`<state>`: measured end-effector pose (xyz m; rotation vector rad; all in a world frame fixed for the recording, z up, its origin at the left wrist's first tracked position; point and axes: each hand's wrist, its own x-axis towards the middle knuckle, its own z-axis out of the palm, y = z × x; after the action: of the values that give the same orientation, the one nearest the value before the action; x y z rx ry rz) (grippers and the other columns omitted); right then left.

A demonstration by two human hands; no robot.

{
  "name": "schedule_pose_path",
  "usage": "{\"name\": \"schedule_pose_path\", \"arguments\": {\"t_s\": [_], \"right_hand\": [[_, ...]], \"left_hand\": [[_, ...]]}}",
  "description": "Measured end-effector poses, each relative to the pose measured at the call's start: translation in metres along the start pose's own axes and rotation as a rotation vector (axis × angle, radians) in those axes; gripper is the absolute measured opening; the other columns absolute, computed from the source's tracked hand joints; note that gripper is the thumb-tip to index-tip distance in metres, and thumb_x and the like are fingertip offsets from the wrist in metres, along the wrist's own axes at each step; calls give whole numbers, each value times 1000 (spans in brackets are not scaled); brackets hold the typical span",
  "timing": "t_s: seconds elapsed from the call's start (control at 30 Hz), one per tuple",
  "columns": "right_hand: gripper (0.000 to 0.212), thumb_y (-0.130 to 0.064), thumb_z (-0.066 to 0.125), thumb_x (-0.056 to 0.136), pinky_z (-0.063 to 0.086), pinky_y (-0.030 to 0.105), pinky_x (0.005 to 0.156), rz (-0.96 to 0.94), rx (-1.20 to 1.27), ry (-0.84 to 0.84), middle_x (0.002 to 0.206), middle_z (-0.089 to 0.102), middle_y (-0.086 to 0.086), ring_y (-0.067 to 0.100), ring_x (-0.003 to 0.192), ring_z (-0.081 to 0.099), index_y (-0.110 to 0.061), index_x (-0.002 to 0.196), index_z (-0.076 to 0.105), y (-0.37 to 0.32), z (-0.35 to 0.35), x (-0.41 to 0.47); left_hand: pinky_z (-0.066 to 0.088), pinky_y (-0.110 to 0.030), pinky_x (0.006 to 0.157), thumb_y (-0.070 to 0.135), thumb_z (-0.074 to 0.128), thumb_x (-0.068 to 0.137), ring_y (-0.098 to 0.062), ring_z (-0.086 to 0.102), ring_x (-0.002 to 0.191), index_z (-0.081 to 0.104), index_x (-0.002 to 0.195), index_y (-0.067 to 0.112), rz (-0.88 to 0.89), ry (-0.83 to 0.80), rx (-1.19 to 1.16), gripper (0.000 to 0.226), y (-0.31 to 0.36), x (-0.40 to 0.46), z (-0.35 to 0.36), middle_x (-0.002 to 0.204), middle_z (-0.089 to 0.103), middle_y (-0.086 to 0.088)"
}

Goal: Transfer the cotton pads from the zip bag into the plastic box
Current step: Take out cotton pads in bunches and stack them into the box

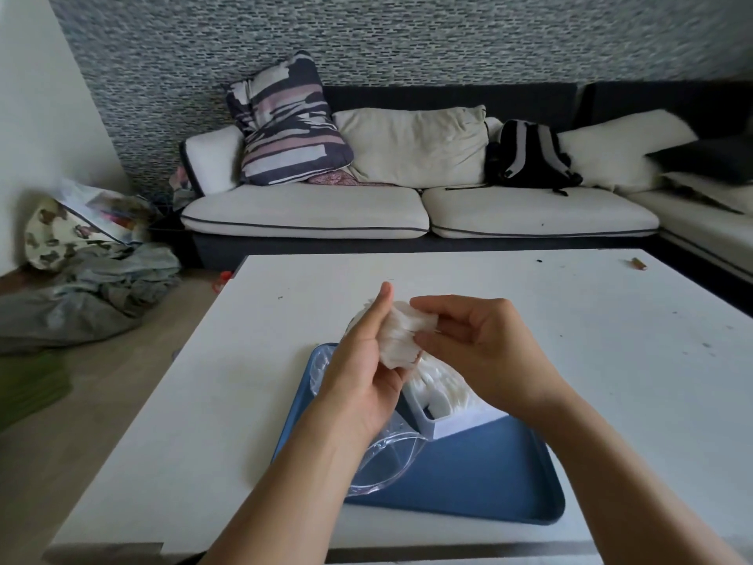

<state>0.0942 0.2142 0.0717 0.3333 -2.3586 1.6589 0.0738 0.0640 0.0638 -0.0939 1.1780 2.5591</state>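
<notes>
Both hands, left (362, 360) and right (472, 340), pinch our white cotton-pad stack (401, 334); next, we judge, lowering it into the part-filled white plastic box (448, 418).

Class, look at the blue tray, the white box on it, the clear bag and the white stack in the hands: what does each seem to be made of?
Blue tray: likely matte plastic, with an even colour and moulded rim.
White box: smooth opaque plastic, it seems.
Clear bag: thin glossy plastic film; see-through, creased, catching highlights.
White stack: soft fibrous cotton pads, with layered, fuzzy edges.
</notes>
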Motion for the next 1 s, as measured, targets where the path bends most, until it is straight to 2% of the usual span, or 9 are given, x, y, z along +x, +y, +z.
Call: {"name": "schedule_pose_path", "arguments": {"t_s": [0.1, 0.17, 0.23, 0.3, 0.37, 0.53, 0.7, 0.83, 1.0], "right_hand": [[32, 5, 66, 89, 55, 52, 90, 40, 107, -6, 99, 79, -2, 39, 102, 70, -10, 117, 73, 4, -6, 1], [32, 2, 65, 91, 51, 66, 85, 30, 90, 0, 98, 79, -4, 56, 102, 60, -17, 115, 74, 6, -7, 4], [31, 0, 66, 91, 56, 58, 87, 11, 74, -5, 100, 79, -7, 44, 101, 68, -17, 114, 75, 4, -9, 5], [26, 4, 67, 90, 61, 33, 86, -25, 116, 3, 100, 79, -5, 18, 95, 76, -11, 109, 77, 1, -12, 7], [24, 8, 66, 89, 58, 23, 82, -67, 154, -4, 96, 79, 0, 15, 90, 76, -7, 103, 78, 0, -14, 7], [41, 24, 54, 85, 57, 24, 87, -87, 191, -112, 104, 78, 2, 15, 102, 73, -3, 108, 75, -2, -11, 8], [21, 7, 72, 84, 60, 26, 79, -145, 109, 44, 86, 80, -1, 16, 81, 76, -10, 94, 80, 1, -3, 14], [9, 3, 69, 87, 61, 29, 76, -67, 297, 89, 83, 77, 16, 32, 79, 76, 1, 92, 76, -2, -3, 16], [6, -1, 70, 88, 62, 30, 74, -16, 323, 84, 81, 77, 18, 30, 78, 76, 2, 89, 74, -5, -3, 14]], "left_hand": [[47, -27, 71, 40, 76, 70, -13, 66, 59, 78, 62, 18, -1, -3, -9, 24, 2, -3, 3, 71, 72, -4], [47, -27, 71, 39, 76, 68, -14, 66, 60, 79, 63, 18, -10, 0, -10, 22, 4, -5, 5, 71, 72, -5], [48, -29, 72, 38, 77, 68, -17, 65, 66, 77, 82, 16, -35, 1, -31, 25, 5, -5, 5, 74, 72, -6], [49, -31, 73, 36, 78, 69, -20, 65, 70, 70, 101, 15, -68, -16, -74, 39, 7, -5, 5, 80, 71, -8], [49, -32, 73, 34, 77, 71, -20, 65, 70, 68, 104, 15, -83, -39, -91, 39, 9, -4, 1, 84, 70, -9], [55, -28, 66, 33, 74, 75, -20, 66, 73, 68, 102, 15, -142, -100, -145, 34, 13, -7, -6, 92, 68, -9], [57, -27, 63, 32, 72, 77, -20, 67, 71, 70, 102, 14, -164, -136, -142, 31, 16, -7, -7, 91, 72, -11], [56, -25, 61, 33, 68, 81, -19, 64, 70, 79, 88, 8, -157, -158, -130, 28, 13, -5, -7, 84, 70, -10], [56, -27, 65, 38, 69, 84, -19, 66, 71, 81, 85, 8, -158, -145, -154, 32, 10, -4, -5, 86, 71, -11]]}}
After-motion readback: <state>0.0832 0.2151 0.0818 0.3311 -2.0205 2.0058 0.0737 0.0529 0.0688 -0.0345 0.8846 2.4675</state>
